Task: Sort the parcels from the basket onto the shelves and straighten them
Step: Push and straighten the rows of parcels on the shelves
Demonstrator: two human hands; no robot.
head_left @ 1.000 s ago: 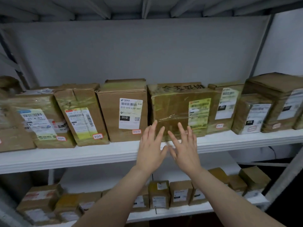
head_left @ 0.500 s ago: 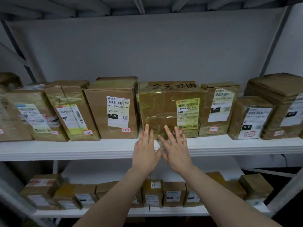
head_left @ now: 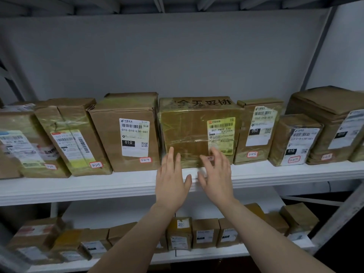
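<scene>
A row of brown cardboard parcels stands on the white upper shelf (head_left: 98, 186). In its middle is a wide taped parcel (head_left: 187, 131) with a yellow label and black characters on top. My left hand (head_left: 172, 178) and my right hand (head_left: 215, 174) are both flat, fingers spread, side by side in front of this parcel's lower face, at the shelf's front edge. Fingertips of both reach the parcel's bottom edge; neither hand grips anything. A parcel with a white 010 label (head_left: 130, 133) stands just to its left. The basket is not in view.
More parcels stand to the right (head_left: 258, 129) and left (head_left: 72, 134) on the same shelf. A lower shelf (head_left: 206, 253) carries several smaller boxes. A grey wall backs the shelf, and metal uprights frame both sides.
The view has shifted so the shelf sits more to the left. Both hands have moved slightly forward and up to the taped parcel's lower face, still spread.
</scene>
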